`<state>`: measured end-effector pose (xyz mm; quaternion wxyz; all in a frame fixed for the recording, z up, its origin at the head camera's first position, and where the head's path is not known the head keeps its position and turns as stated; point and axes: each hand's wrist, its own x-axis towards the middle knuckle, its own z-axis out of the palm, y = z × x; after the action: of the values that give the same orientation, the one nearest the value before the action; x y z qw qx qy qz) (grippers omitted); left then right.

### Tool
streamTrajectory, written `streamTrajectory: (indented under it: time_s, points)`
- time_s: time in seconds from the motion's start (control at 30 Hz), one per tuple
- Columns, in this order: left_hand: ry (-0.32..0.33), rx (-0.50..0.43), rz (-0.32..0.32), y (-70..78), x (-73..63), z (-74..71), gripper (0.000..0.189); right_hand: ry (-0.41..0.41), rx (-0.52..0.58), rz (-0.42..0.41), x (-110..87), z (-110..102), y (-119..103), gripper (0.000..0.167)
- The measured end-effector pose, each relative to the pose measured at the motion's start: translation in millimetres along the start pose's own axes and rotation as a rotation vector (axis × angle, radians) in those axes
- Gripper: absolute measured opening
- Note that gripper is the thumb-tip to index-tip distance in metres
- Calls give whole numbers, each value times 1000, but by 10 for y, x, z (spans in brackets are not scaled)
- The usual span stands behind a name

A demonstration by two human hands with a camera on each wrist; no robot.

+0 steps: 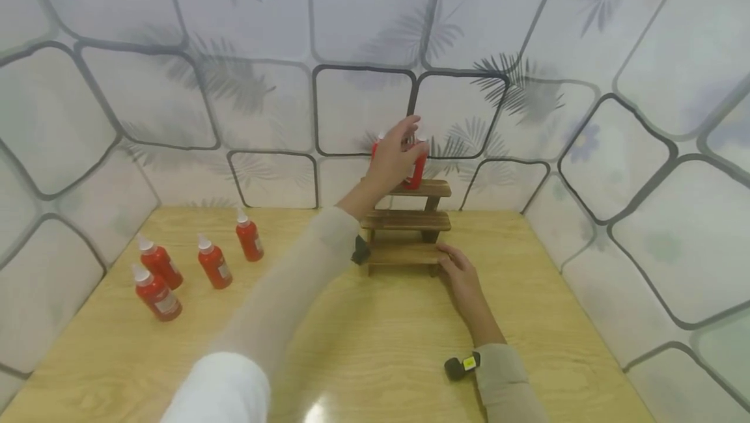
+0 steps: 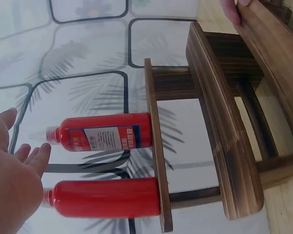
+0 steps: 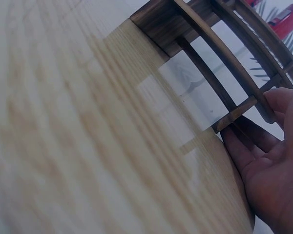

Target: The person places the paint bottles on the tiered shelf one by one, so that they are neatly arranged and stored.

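Observation:
A three-step wooden stand (image 1: 405,220) is on the table, against the wall. Two red squeeze bottles with pale nozzle caps stand on its top step: a labelled bottle (image 2: 105,132) and one with a plain red side (image 2: 107,199). My left hand (image 1: 391,159) is at the height of their caps, its fingers loosely bent beside the nozzles and not wrapped round either bottle. At the right end of the lowest step, my right hand (image 1: 463,273) grips the stand, thumb at the step's top and fingers beneath, as the right wrist view (image 3: 278,161) shows.
Several more red bottles (image 1: 215,263) stand on the left part of the light wooden table (image 1: 375,345). A patterned wall (image 1: 263,110) runs behind the stand and along both sides. A small black device (image 1: 454,368) is at the right wrist.

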<state>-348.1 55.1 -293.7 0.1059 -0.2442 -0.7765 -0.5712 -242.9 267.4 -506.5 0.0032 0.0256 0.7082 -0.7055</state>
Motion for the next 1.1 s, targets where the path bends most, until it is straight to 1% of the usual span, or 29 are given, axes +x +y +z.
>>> streamTrajectory:
  time_s: [0.17,0.23,0.3,0.43,0.63,0.7,0.77,0.87,0.93,1.1]
  points:
    - [-30,-63,59,-38,-164,-129,56,3,-5,-4,10,-7,-13,45]
    - [-28,-81,57,-57,-250,-182,57,1,-11,-6,7,-11,-28,45]
    - [-19,-98,41,-80,-347,-235,58,1,-26,-5,4,-18,-42,46]
    - [5,-95,48,-182,-548,-331,60,11,-52,-8,0,-31,-43,47]
    - [9,-47,88,-389,-896,-460,56,-14,25,1,12,-30,5,47]
    - [13,-33,95,-459,-1018,-501,53,-11,30,3,12,-29,18,46]
    - [30,-11,101,-536,-1143,-552,51,-3,35,1,12,-26,30,44]
    - [59,23,77,-634,-1362,-654,49,1,42,-4,12,-13,39,43]
    - [89,40,54,-693,-1511,-741,49,-2,49,-7,12,2,40,44]
    - [156,58,-2,-807,-1827,-994,48,5,74,-12,6,33,32,44]
